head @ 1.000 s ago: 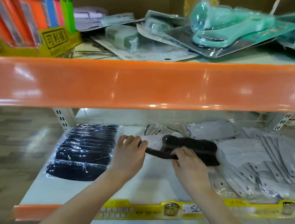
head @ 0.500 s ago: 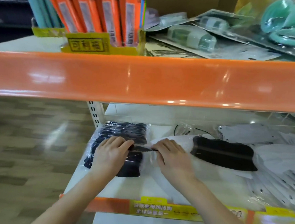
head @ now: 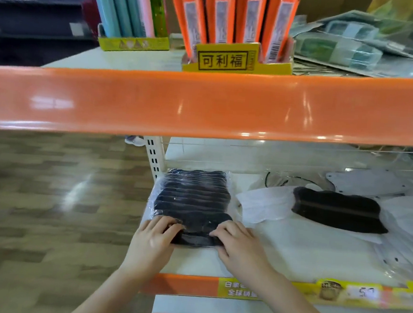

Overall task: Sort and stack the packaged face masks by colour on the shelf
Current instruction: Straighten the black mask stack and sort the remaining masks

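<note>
A row of black packaged masks (head: 192, 199) lies at the left end of the lower shelf (head: 304, 250). At its near end lies one black packaged mask (head: 195, 239). My left hand (head: 155, 238) holds this mask's left end and my right hand (head: 238, 245) its right end, fingers curled over it. Another black mask (head: 337, 211) rests further right, partly over a white mask (head: 266, 205). White packaged masks (head: 408, 221) are heaped at the right end.
The orange front beam (head: 204, 104) of the upper shelf hangs just above the hands. On it stand a yellow display box (head: 235, 59) of orange packs and blister packs (head: 352, 44). A yellow price strip (head: 288, 290) edges the lower shelf. Wood-look floor (head: 49, 193) lies left.
Both hands carried a black packaged mask leftward from the middle of the shelf and have it at the near end of the black row. The view shifted left too.
</note>
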Tool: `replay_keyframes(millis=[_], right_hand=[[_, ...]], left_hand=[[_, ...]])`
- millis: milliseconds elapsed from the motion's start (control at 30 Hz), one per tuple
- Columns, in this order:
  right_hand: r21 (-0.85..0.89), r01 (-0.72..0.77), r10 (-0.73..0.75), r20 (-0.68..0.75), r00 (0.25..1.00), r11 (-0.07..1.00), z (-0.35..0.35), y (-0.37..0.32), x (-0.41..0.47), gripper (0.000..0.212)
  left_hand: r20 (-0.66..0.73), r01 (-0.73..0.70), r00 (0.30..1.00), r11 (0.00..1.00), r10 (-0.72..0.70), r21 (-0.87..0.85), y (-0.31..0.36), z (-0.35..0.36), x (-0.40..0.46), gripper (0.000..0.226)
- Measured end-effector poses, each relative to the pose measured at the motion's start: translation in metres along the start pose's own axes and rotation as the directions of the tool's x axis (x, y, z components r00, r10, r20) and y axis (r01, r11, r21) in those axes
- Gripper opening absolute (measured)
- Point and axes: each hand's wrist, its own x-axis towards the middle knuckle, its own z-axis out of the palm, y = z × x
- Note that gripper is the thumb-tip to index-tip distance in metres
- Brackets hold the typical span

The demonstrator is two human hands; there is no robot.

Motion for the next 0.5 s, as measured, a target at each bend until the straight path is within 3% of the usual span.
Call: replay_keyframes(millis=[133, 367, 500], right_hand=[[-0.075, -0.046, 0.045, -0.007, 0.999, 0.996, 0.0042, -0.0070, -0.0002, 0.045], [-0.116, -0.089, 0.080, -0.079, 0.994, 0.989, 0.0076, -0.0111, 0.0004, 0.042], [-0.119, -0.115, 0.096, -0.155, 0.983, 0.986, 0.0105, -0.0102, -0.0020, 0.023]], left_hand=[[0.082, 0.014, 0.997, 0.999, -0.010, -0.043, -0.0030, 0.0022, -0.0009, 0.036], [0.203, 0.062, 0.978, 0.995, -0.045, -0.075, -0.0023, 0.0025, -0.0008, 0.023], [0.236, 0.065, 0.970, 0.996, -0.050, -0.055, 0.0037, 0.0012, 0.0037, 0.036]])
